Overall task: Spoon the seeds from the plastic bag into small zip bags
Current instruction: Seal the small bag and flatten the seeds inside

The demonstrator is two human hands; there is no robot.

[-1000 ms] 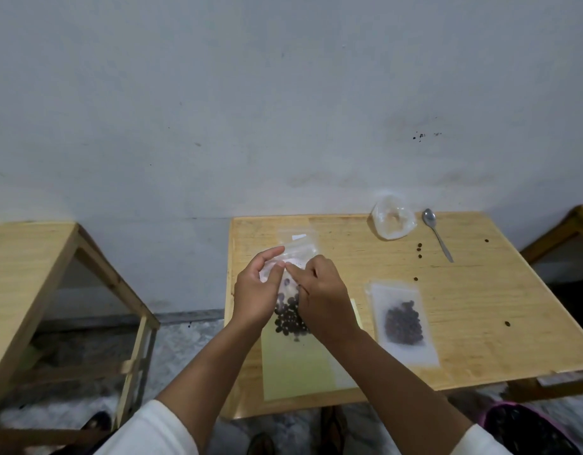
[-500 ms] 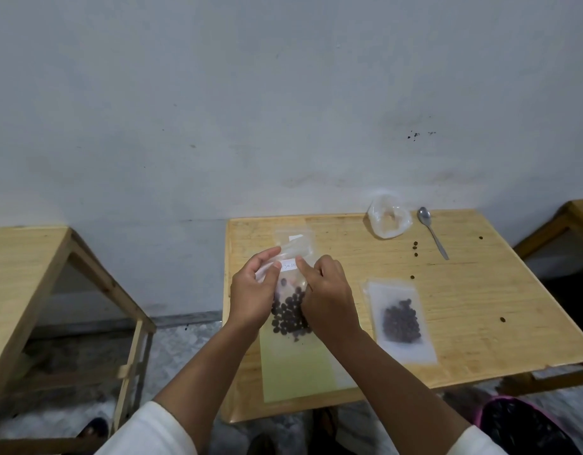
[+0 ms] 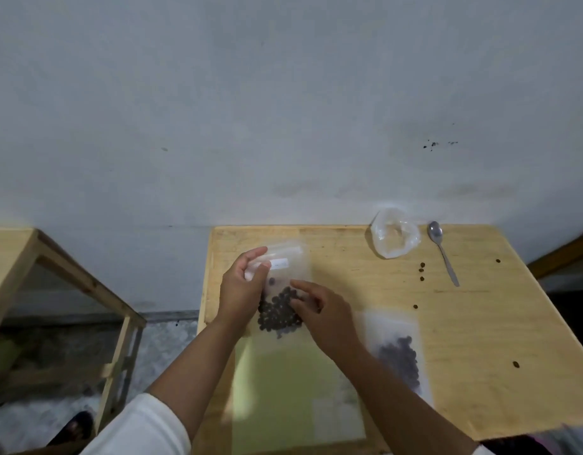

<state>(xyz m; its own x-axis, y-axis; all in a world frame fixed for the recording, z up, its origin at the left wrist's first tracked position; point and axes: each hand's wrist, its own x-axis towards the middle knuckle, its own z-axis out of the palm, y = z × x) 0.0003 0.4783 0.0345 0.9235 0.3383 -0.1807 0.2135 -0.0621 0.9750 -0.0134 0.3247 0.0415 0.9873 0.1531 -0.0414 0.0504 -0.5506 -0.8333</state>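
A small clear zip bag [image 3: 291, 257] with dark seeds [image 3: 278, 315] in its lower half is held up over the left part of the wooden table [image 3: 480, 323]. My left hand [image 3: 241, 290] pinches the bag's top left edge between thumb and fingers. My right hand [image 3: 326, 311] is lower at the bag's right side, its fingers loosely bent and touching the seed-filled part. A crumpled clear plastic bag [image 3: 395, 234] lies at the table's far edge, with a metal spoon [image 3: 443, 254] to its right.
A second small zip bag holding seeds [image 3: 398, 356] lies flat right of my right arm. A pale green sheet [image 3: 277, 389] lies under my arms. Loose seeds [image 3: 421, 270] dot the tabletop. Another wooden table [image 3: 7, 257] stands to the left across a floor gap.
My right hand has let go of the bag's top edge and dropped down to its seed-filled part. The left hand keeps its pinch on the top.
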